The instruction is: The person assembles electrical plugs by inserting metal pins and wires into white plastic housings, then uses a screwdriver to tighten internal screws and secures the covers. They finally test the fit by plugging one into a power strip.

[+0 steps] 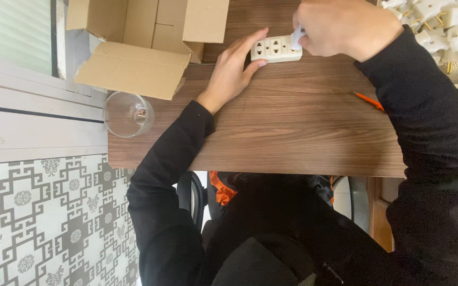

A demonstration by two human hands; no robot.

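Note:
A cream multi-socket outlet block (274, 49) lies on the wooden table (292, 132). My left hand (232, 68) rests flat beside it, with fingers touching its left end and near edge. My right hand (340, 26) is closed around a small white plug (297, 38) pressed at the block's right end. Both arms wear black sleeves.
An open cardboard box (139, 42) stands at the table's far left. A clear glass (128, 114) sits at the left edge. A metal bowl of white plugs (454, 32) is at the far right, and an orange pen (369, 100) lies near my right sleeve.

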